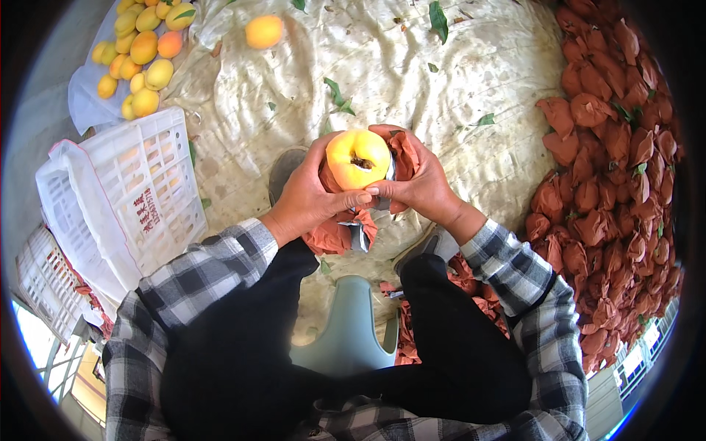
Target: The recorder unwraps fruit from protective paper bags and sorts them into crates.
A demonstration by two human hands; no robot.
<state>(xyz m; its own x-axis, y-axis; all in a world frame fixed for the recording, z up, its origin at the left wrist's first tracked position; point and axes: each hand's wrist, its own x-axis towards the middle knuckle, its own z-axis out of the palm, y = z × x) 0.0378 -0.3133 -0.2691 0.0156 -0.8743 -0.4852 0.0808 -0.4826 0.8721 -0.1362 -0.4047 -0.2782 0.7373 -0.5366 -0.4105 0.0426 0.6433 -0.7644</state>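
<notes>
Both my hands hold one yellow peach [353, 165] in front of me, its stem hollow facing up with a dark brown bit in it. My left hand [309, 193] grips the fruit from the left, thumb along its lower edge. My right hand [422, 176] holds its right side, the thumb tip near the left thumb. Torn red-brown paper [405, 154] with a dark and silvery inner layer is crumpled between the right fingers and the fruit. More of this paper [336, 234] hangs below the left hand.
Wrapped fruit in red-brown paper bags [595, 209] is heaped at the right. Yellow fruits [144, 47] lie on white plastic at upper left, above a white plastic crate [160, 193]. A single fruit [263, 31] and leaves lie on the pale sheet [386, 66]. A grey-green stool [350, 325] shows between my legs.
</notes>
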